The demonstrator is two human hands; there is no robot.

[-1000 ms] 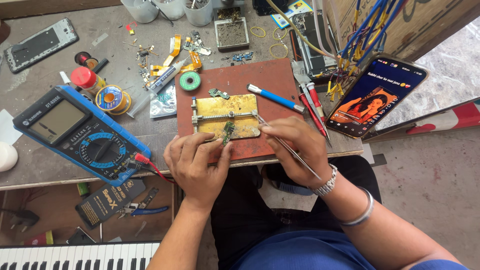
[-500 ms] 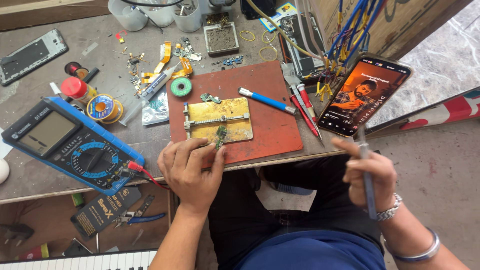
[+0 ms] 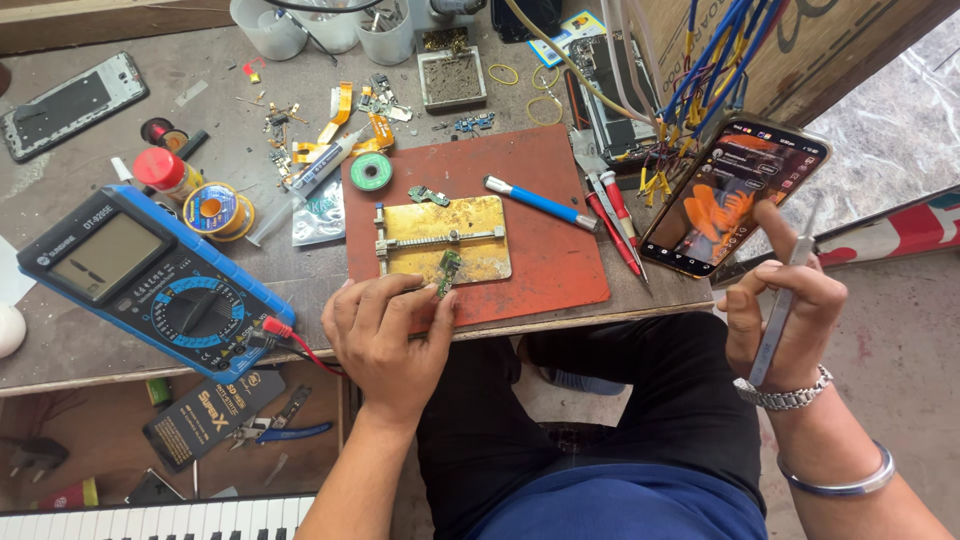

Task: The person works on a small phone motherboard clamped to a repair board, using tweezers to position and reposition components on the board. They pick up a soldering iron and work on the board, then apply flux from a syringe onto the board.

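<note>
Cluttered grey workbench (image 3: 120, 350) carries a red mat (image 3: 560, 260). On that mat sits a brass board holder (image 3: 445, 238); the left hand (image 3: 385, 335) pinches a small green circuit board (image 3: 448, 272) at its front edge. Right of the mat, off the bench, the right hand (image 3: 785, 320) grips metal tweezers (image 3: 780, 305) beside a lit smartphone (image 3: 735, 195).

The keyboard (image 3: 150, 518) below the desk (image 3: 60, 340) was cut off by the bottom edge; the small circuit board (image 3: 448, 272) showed too little detail.

Bare forearms, no sleeves. The right hand (image 3: 782, 318) has a silver link-band wristwatch (image 3: 785, 393) at its wrist; a plain silver metal bangle (image 3: 838, 482) sits beyond the watch. Black trousers (image 3: 640, 420), blue shirt (image 3: 625, 510).
</note>
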